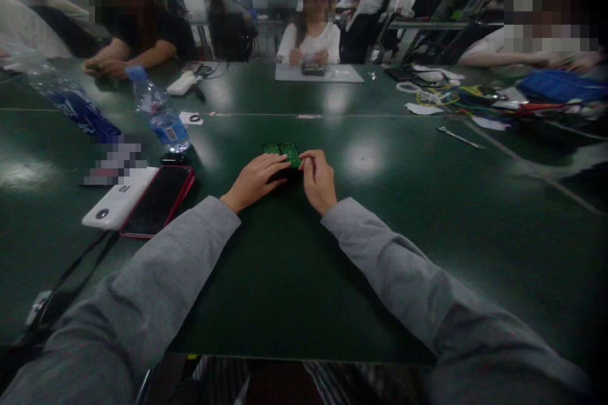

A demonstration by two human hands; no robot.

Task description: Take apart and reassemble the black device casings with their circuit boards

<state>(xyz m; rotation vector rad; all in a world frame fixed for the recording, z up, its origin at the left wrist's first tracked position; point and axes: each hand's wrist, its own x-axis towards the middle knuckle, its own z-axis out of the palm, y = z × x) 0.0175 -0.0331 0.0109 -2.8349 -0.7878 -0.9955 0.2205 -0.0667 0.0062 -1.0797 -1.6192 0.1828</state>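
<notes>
A green circuit board [291,153], made up of two square panels side by side, is at the middle of the table, with its near side in shadow. My left hand [259,178] grips it from the left, fingers stretched across its near part and the thumb lower down. At the right edge of the board, my right hand [319,178] is closed in a pinch, thumb against curled fingers. Whether anything small sits between those fingertips is too fine to make out. Both forearms are in grey sleeves.
To the left are a red-edged phone [159,201], a white power bank [118,199], a water bottle [164,117] and a larger bottle [80,107]. A wrench [460,138] lies right, before tangled cables [441,96]. A person [308,38] sits opposite at a grey mat [342,74].
</notes>
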